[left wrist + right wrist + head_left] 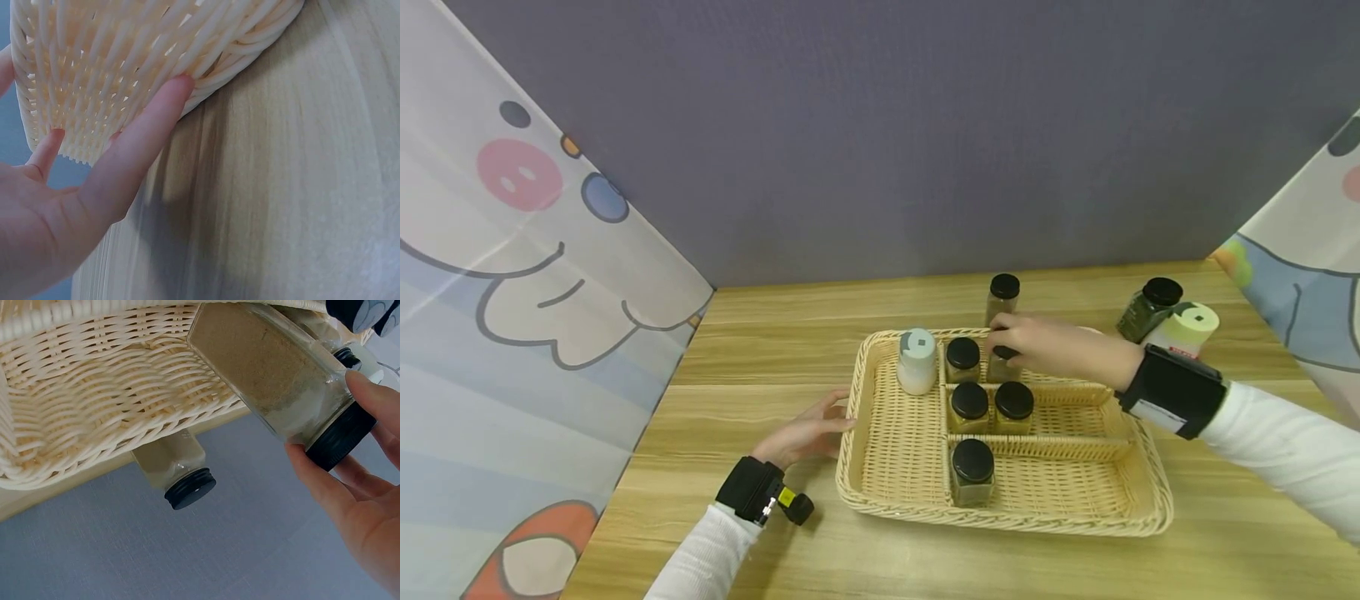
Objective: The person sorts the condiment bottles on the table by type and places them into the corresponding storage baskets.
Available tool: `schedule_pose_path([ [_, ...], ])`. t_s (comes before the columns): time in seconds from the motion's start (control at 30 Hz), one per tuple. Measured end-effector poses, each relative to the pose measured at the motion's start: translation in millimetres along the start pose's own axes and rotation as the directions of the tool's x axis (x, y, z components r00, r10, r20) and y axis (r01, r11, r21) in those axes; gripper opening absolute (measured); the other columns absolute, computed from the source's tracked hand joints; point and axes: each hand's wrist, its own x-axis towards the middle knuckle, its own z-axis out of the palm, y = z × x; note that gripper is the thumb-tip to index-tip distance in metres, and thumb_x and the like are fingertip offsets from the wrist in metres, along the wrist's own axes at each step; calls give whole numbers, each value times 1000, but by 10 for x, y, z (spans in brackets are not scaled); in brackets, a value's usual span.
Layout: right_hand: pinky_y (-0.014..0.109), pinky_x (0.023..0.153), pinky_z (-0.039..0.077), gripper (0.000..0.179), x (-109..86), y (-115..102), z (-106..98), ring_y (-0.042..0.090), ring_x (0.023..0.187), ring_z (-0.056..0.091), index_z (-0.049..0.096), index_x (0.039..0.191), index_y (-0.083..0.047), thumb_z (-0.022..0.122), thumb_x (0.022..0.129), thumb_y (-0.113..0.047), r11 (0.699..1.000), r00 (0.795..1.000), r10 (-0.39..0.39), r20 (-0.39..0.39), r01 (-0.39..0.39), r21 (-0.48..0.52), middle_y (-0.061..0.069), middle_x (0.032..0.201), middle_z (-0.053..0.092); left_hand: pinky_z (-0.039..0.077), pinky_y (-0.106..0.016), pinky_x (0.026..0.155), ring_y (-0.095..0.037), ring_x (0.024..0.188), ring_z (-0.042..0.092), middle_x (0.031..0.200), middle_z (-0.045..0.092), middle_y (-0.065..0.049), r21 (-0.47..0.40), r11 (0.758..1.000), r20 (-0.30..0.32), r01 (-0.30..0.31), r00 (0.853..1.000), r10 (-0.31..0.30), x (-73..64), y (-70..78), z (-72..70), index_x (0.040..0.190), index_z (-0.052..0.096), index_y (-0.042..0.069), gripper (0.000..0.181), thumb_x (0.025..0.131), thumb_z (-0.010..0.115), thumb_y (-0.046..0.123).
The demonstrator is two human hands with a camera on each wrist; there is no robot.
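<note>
Fingers (320, 481) of my right hand (1026, 342) pinch a black-lidded jar (269, 375) in the back row of the basket (898, 454) while my left hand (803, 433), loosely extended, touches its side, and loading looks over half done (five other containers (970, 408) inside), three outside containers (1002, 298) apparently left.

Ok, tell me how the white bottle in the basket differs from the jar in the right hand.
The bottle is white; the jar is clear, showing brownish powder. The bottle's cap is pale, the jar's black. The bottle sits untouched in the left compartment; the right hand grips the jar near its lid. Both are capped.
</note>
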Motion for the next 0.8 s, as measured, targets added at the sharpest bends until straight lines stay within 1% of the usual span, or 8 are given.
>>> schedule_pose_path([
  [0.23, 36, 60, 53, 30, 15, -6, 49, 25, 75, 54, 60, 94, -9, 71, 67, -2, 999, 1000, 20, 21, -19, -31, 14, 95, 53, 46, -56, 82, -36, 105, 48, 129, 36, -24, 8, 1000, 13, -10, 1000, 10, -5, 5, 9, 132, 23, 17, 58, 84, 56, 14],
  [0.37, 36, 61, 52, 29, 19, -10, 64, 24, 75, 54, 60, 95, -10, 70, 68, -3, 999, 999, 34, 38, -33, -24, 13, 96, 53, 47, -55, 81, -36, 103, 49, 127, 39, -23, 13, 1000, 8, -6, 1000, 6, -5, 7, 8, 132, 24, 18, 57, 84, 55, 14],
  [0.63, 34, 60, 52, 29, 28, 7, 111, 25, 77, 54, 59, 96, -12, 69, 70, -3, 999, 998, 32, 55, -31, -5, 12, 97, 51, 48, -55, 80, -36, 102, 50, 126, 39, -23, 25, 1000, 6, -11, 1000, 11, -6, 3, 8, 132, 25, 18, 56, 85, 55, 13],
  [0.8, 34, 61, 53, 28, 37, 19, 148, 25, 79, 54, 59, 95, -12, 69, 70, -3, 998, 996, 58, 73, -58, -2, 13, 99, 52, 48, -54, 79, -35, 102, 50, 124, 39, -24, 38, 999, 8, -17, 1000, 17, -12, 3, 6, 132, 25, 18, 56, 85, 55, 15],
])
